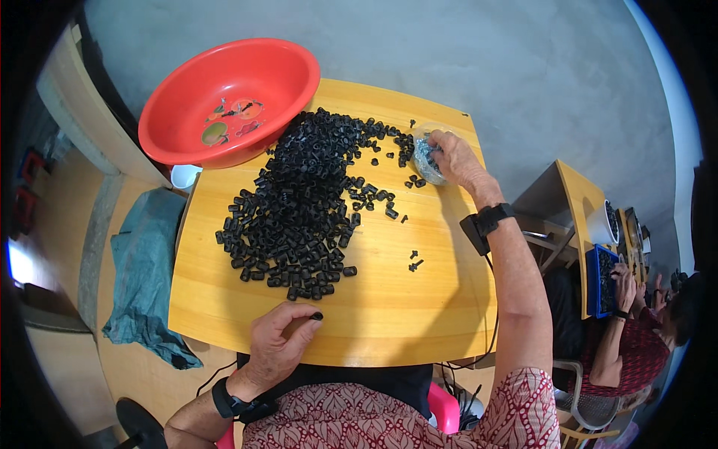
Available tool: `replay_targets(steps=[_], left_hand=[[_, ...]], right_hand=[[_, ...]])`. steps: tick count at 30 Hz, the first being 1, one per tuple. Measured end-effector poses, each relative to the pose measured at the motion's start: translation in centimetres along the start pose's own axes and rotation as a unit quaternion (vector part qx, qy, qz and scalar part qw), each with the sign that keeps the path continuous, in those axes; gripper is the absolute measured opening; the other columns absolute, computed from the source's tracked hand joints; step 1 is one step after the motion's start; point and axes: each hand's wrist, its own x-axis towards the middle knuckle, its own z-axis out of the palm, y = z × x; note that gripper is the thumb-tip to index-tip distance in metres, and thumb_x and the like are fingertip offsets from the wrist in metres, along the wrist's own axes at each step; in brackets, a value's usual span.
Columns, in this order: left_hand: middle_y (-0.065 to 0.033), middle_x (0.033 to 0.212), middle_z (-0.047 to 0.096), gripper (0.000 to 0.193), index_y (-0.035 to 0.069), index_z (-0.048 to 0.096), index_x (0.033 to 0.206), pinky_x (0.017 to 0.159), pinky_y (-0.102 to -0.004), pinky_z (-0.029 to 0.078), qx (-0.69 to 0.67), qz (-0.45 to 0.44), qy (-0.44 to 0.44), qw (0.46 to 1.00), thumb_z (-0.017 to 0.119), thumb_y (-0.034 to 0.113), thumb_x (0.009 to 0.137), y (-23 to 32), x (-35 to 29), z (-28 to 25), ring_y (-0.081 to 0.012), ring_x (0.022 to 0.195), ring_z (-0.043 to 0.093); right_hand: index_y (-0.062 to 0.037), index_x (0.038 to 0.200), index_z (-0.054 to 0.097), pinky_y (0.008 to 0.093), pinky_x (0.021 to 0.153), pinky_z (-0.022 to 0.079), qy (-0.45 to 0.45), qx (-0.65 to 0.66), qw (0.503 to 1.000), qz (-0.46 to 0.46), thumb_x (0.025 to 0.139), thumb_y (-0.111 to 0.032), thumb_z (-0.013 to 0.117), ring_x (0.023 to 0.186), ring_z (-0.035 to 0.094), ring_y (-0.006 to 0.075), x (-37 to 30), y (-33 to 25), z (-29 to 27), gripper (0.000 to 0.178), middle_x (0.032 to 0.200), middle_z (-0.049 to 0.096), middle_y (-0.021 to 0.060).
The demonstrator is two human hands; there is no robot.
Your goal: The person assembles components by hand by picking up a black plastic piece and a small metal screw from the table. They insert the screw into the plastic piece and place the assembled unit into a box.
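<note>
My left hand [278, 340] is closed at the near edge of the table, pinching a small black plastic part [316, 316] between thumb and forefinger. Toward the far right, my right hand [458, 161] reaches into a small clear bowl [420, 132] lined with plastic and holding tiny shiny bits. Its fingers come together inside the bowl, and what they grip is hidden. A big heap of small black cylindrical parts [299, 202] spreads over the left and middle of the table. Close to my right forearm lie a few tiny black screw-like pieces [415, 265].
A red basin [161, 123] stands at the table's [389, 322] far left corner, with a white container [184, 176] beside it. A green woven sack [142, 269] lies to the left. At right, another person's hands work over a blue tray [596, 288] on a separate table.
</note>
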Motion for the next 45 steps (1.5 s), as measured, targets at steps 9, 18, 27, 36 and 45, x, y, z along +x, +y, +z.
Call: replay_targets(steps=[9, 18, 27, 36, 45], left_hand=[[-0.0106, 0.09, 0.068, 0.015, 0.0, 0.065, 0.101, 0.072, -0.0274, 0.053, 0.007, -0.004, -0.002, 1.0, 0.07, 0.003, 0.087, 0.4, -0.1, -0.1, -0.0183, 0.081, 0.068], [-0.0101, 0.088, 0.068, 0.014, -0.001, 0.065, 0.101, 0.07, -0.0272, 0.052, 0.012, 0.001, -0.002, 1.0, 0.068, 0.002, 0.087, 0.1, 0.1, 0.0, -0.018, 0.08, 0.067], [-0.0065, 0.09, 0.067, 0.012, -0.002, 0.064, 0.101, 0.075, -0.024, 0.051, -0.005, -0.005, -0.013, 1.0, 0.066, 0.0, 0.089, 0.0, 0.1, -0.2, -0.0118, 0.082, 0.064], [-0.0068, 0.09, 0.068, 0.012, -0.002, 0.065, 0.1, 0.076, -0.025, 0.052, 0.003, 0.001, -0.014, 1.0, 0.067, 0.001, 0.088, 0.0, 0.0, -0.2, -0.0129, 0.082, 0.065], [-0.0064, 0.092, 0.067, 0.014, -0.001, 0.064, 0.103, 0.077, -0.0244, 0.051, -0.028, -0.014, -0.02, 0.999, 0.067, 0.002, 0.089, 0.1, -0.1, -0.1, -0.0122, 0.084, 0.064]], right_hand=[[-0.0028, 0.094, 0.071, 0.0326, 0.067, 0.051, 0.057, 0.251, 0.96, 0.111, 0.088, -0.008, 0.065, 0.07, 0.063, 0.0192, 0.0, 0.7, -0.8, 0.01, 0.077, 0.068, 0.01], [-0.0073, 0.093, 0.07, 0.0201, 0.052, 0.042, -0.038, 0.426, 0.901, 0.077, 0.091, -0.013, 0.067, 0.064, 0.055, 0.004, -3.7, -7.1, -5.2, 0.007, 0.077, 0.063, -0.0033], [-0.0032, 0.096, 0.067, 0.0212, 0.057, 0.046, -0.175, 0.433, 0.883, 0.049, 0.093, -0.004, 0.062, 0.066, 0.055, 0.0052, -8.4, -12.5, -0.5, 0.006, 0.077, 0.062, -0.0015], [-0.0022, 0.098, 0.068, 0.0216, 0.059, 0.05, -0.19, 0.454, 0.866, 0.09, 0.093, -0.003, 0.063, 0.068, 0.058, 0.0059, -8.9, -12.9, -0.9, 0.008, 0.079, 0.065, 0.001], [-0.0025, 0.103, 0.069, 0.0237, 0.064, 0.054, -0.104, 0.459, 0.88, 0.06, 0.093, -0.007, 0.063, 0.077, 0.065, 0.009, -7.9, -10.6, -2.9, 0.012, 0.083, 0.069, 0.003]])
